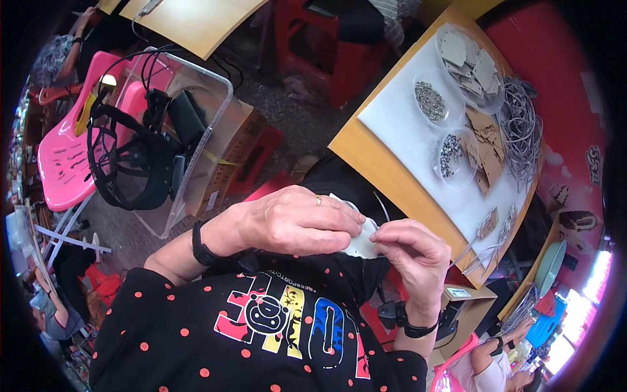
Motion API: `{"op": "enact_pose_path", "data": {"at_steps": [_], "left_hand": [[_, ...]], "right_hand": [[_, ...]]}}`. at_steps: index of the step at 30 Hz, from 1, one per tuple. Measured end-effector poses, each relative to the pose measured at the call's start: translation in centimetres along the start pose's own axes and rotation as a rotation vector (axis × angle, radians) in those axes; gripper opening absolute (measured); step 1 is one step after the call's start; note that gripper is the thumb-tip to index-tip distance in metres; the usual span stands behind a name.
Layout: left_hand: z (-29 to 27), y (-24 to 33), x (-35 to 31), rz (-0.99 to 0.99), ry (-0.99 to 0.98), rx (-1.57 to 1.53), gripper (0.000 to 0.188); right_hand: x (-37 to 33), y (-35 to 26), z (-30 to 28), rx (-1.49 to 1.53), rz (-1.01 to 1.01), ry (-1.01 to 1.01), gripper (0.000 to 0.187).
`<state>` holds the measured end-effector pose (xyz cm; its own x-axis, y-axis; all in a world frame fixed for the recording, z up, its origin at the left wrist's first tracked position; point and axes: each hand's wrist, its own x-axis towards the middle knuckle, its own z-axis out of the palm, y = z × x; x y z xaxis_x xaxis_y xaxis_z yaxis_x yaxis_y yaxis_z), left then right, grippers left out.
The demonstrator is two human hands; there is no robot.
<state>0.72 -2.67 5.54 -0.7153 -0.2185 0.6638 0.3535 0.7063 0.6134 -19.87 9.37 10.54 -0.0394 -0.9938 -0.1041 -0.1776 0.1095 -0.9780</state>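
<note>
White flat piece (358,244) held up between the two hands, just beyond the black shirt (157,315) and apart from the table (385,175) at far right. Left hand (297,221): fingers folded close together, the left side of the piece pinched by the fingertips. Right hand (413,256): thumb and forefinger pressed together at the right edge; whether something small is pinched there cannot be told, the fingertips being in the way.

Judged best: piece steadied by the left hand alone, gripped firmly at its rim, fine work left to the right fingertips. Near face should be kept in sight, fingers not laid across it. Small metal parts (450,157), in a clear tub (466,171) on the table, should not be knocked by the right elbow.
</note>
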Motion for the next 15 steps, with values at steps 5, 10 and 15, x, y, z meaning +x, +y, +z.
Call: {"op": "enact_pose_path", "data": {"at_steps": [5,10,15], "left_hand": [[0.2,0.1,0.1,-0.037,-0.022,-0.012,0.01],[0.5,0.0,-0.1,-0.1,-0.041,-0.056,0.01],[0.7,-0.1,0.0,-0.1,-0.03,-0.046,0.009]], "right_hand": [[-0.4,0.1,0.6,0.138,0.192,0.065,0.014],[-0.1,0.6,0.4,0.122,0.149,0.033,0.011],[-0.3,1.4,0.7,0.088,0.089,0.045,0.012]]}}
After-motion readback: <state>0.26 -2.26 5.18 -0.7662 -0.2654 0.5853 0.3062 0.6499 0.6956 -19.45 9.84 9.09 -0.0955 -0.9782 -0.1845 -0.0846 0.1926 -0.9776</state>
